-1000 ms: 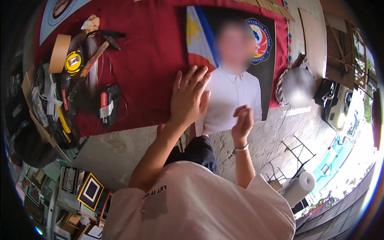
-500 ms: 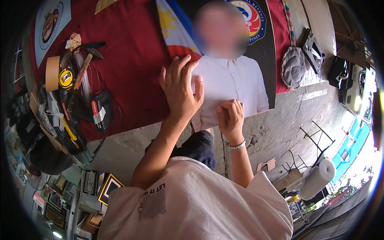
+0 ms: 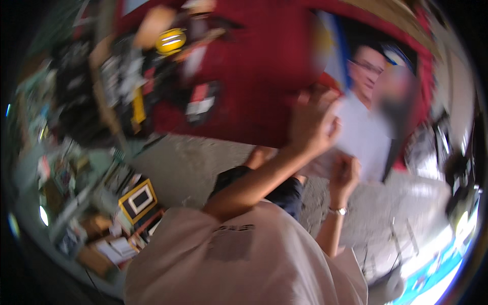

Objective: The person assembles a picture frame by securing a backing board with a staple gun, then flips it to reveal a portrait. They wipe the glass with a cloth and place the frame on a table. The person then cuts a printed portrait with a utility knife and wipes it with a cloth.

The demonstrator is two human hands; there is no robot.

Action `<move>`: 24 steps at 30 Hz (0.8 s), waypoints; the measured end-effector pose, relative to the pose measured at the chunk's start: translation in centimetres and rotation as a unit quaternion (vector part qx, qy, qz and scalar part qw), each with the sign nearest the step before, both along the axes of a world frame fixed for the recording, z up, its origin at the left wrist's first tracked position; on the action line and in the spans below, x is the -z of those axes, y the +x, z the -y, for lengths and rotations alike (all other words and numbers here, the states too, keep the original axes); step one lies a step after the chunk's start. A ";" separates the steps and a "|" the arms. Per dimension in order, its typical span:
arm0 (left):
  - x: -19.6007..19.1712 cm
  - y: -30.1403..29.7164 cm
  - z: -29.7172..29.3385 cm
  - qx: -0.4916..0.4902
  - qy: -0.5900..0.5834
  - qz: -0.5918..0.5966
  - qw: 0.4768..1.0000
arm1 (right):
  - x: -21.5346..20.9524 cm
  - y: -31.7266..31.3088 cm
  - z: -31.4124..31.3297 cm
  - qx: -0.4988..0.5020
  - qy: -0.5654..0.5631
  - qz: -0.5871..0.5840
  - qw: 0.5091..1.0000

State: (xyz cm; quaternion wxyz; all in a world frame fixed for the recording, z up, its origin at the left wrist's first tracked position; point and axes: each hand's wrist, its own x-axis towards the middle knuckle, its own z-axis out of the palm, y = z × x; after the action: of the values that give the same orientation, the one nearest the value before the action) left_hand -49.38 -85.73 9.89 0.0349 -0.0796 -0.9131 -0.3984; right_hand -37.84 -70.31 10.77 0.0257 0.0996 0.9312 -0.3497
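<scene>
A large portrait print (image 3: pixel 365 134) of a person in a white shirt, with a flag and a dark backdrop, lies on a red cloth (image 3: pixel 249 86). My left hand (image 3: pixel 315 124) rests over the print's left edge. Its fingers are blurred, but the thumb stands apart from them. At the print's lower edge is my right hand (image 3: pixel 344 175), its fingers curled in. Whether that hand pinches the edge or something small is hidden by blur. A bracelet or watch (image 3: pixel 337 211) circles my right wrist.
On the cloth's left side lie a yellow tape measure (image 3: pixel 170 41), a brown tape roll (image 3: pixel 156 24), a yellow-handled tool (image 3: pixel 138 109) and a black-and-red case (image 3: pixel 202 101). Picture frames, one gold-edged frame (image 3: pixel 138 201) among them, stand lower left. Concrete floor (image 3: pixel 188 160) shows below the table.
The view has swung left, so the table, print and hands appear farther right and are blurred. Both hands remain by the print, the left one with its fingers less spread.
</scene>
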 end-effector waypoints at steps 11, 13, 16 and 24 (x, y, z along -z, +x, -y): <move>3.7 2.3 -0.4 -0.006 -0.047 -0.090 0.995 | -12.8 -9.8 21.3 -0.388 -0.184 -0.136 0.893; 2.4 2.1 -0.1 0.014 -0.056 -0.053 0.997 | -12.3 -11.6 28.7 -0.504 -0.161 -0.184 0.828; 5.2 2.1 -1.6 0.000 -0.061 -0.087 0.994 | -10.4 -13.0 39.7 -0.625 -0.081 -0.268 0.728; 4.6 2.2 -1.5 0.012 -0.038 -0.090 0.995 | -5.0 -14.8 49.5 -0.685 0.116 -0.296 0.655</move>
State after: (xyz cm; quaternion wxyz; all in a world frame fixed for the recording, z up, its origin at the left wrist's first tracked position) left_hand -47.19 -84.19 5.28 0.1088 -0.1274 -0.9198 -0.3548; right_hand -52.64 -119.79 15.75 -0.0311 -0.6735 0.7265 -0.1329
